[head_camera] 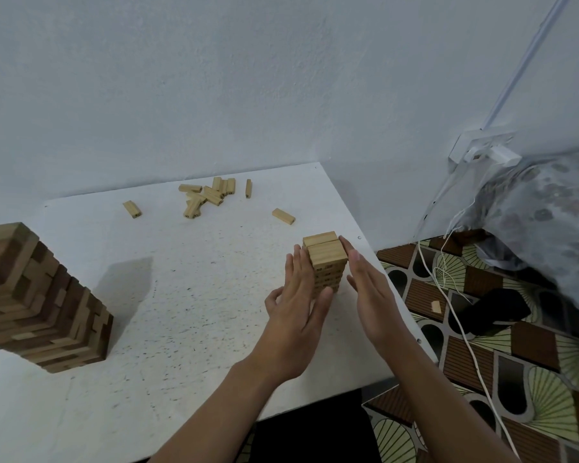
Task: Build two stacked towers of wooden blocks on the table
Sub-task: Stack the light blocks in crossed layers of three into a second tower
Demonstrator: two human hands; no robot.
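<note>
Lightness, stiffness and easy toppling are expected of the short wooden-block tower (326, 259), right of centre near the table's (181, 295) right edge, best steadied by its side faces, where the straight-fingered left hand (295, 315) and right hand (371, 295) are laid flat, nothing clasped.

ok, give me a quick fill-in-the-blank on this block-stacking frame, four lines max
1. The left hand and right hand flank the short tower, near the table's ____ edge.
2. The tall tower stands to the hands' ____.
3. The loose blocks lie scattered near the ____.
4. One stray block lies on the ____.

Missing words: right; left; wall; floor
</note>
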